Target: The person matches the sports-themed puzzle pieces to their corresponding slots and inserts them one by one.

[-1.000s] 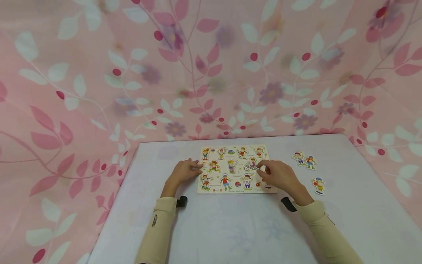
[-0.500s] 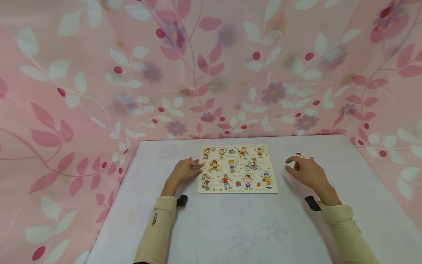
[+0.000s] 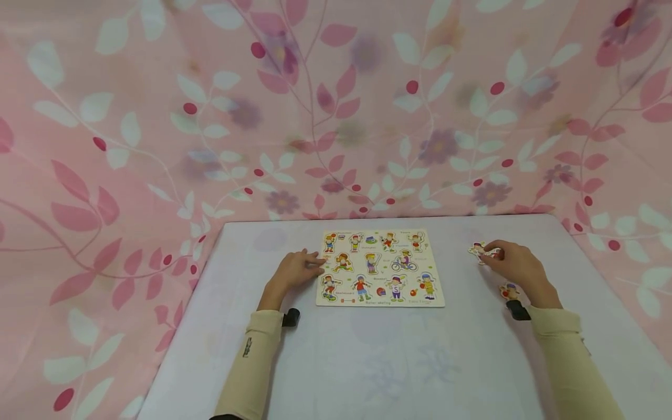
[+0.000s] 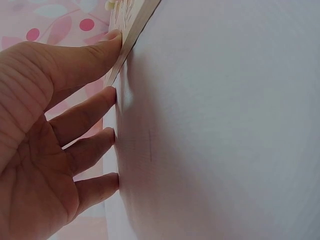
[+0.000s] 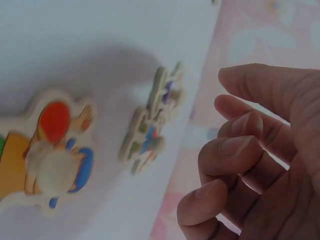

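Note:
A cream wooden puzzle board [image 3: 387, 274] with printed sports figures lies flat on the table. My left hand [image 3: 295, 272] stays at its left edge; in the left wrist view, the thumb [image 4: 100, 57] touches the board's edge and the other fingertips rest on the white cloth. My right hand [image 3: 517, 269] hovers at the loose pieces on the right, thumb and fingers loosely bent and apart, holding nothing. Two figure pieces [image 5: 165, 92] lie side by side, partly hidden by the hand in the head view. Nearer lies a piece [image 5: 50, 165] with a blue cap and an orange ball.
White cloth covers the table [image 3: 367, 361]. A pink floral curtain [image 3: 336, 116] stands behind and at both sides of it. Dark wrist cameras [image 3: 517, 310] sit below both hands.
My right hand has moved from the board's right side across to the loose pieces. The left hand has stayed at the board's left edge.

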Motion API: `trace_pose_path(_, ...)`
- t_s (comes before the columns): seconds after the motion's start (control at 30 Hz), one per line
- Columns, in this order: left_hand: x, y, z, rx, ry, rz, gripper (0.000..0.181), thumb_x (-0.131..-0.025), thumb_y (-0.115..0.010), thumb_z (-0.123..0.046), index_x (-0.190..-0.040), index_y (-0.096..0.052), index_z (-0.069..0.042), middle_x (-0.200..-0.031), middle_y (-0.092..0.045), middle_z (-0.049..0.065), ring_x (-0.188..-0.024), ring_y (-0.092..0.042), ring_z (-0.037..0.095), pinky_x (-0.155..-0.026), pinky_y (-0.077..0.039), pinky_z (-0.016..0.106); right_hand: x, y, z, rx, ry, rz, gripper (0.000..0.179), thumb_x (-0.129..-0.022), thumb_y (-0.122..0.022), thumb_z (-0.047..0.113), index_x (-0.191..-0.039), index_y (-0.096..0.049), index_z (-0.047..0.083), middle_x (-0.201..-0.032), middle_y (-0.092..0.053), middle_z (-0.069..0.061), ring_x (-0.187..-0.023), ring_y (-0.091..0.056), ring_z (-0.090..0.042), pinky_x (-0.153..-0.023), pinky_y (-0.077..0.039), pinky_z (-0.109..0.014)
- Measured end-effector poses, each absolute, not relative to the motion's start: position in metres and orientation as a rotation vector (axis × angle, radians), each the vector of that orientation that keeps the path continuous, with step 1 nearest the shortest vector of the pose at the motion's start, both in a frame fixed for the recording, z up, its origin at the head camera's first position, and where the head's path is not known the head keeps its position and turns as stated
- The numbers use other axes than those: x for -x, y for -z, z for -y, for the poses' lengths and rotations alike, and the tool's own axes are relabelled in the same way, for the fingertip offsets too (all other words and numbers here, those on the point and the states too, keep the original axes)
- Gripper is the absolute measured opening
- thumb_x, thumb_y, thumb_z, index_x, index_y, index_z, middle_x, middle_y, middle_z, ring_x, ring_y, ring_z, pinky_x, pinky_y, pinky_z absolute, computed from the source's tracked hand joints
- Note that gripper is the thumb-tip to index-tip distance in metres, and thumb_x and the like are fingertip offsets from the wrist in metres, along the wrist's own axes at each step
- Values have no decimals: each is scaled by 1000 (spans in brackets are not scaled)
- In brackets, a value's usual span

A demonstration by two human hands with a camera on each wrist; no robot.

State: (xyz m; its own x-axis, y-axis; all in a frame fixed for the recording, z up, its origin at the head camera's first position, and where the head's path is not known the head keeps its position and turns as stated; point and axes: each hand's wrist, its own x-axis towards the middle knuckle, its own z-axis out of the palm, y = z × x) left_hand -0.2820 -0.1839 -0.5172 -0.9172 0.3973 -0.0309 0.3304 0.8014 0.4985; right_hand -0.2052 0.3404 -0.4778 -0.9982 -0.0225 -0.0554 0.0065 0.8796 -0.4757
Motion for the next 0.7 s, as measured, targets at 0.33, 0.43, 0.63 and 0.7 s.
trace_pose_path(0.33, 283, 518, 184, -583, -767, -2845, 32, -87, -76, -31, -117, -75, -19, -134, -60, 5, -137, -40, 36, -113, -29, 51, 215, 492, -371, -26, 714, -2972, 42, -93, -65, 31, -122, -60, 2, -88, -64, -13, -71, -57, -25, -53, -43, -34)
trace_pose_path(0.43, 283, 518, 184, -583, -769, -2843, 33, -87, -76, -32, -117, -75, -19, -134, -60, 5, -137, -40, 35, -113, -29, 51, 216, 495, -375, -37, 701, -2964, 38, -93, -66, 30, -118, -62, 2, -87, -64, -12, -72, -57, -26, -54, -42, -34)
trace_pose_path(0.63, 283, 518, 184, -576, -768, -2847, 32, -87, -76, -32, -117, -75, -20, -133, -60, 4, -137, -40, 35, -114, -28, 51, 217, 501, -380, -77, 698, -2942, 34, -94, -66, 31, -113, -63, 3, -86, -64, -11, -72, -56, -24, -53, -41, -33)
trace_pose_path(0.7, 282, 518, 184, -569, -774, -2849, 32, -87, -77, -32, -116, -75, -20, -133, -60, 4, -137, -40, 35, -114, -28, 51, 217, 503, -381, -83, 701, -2947, 32, -94, -65, 30, -111, -63, 3, -86, -64, -10, -71, -55, -24, -53, -40, -34)
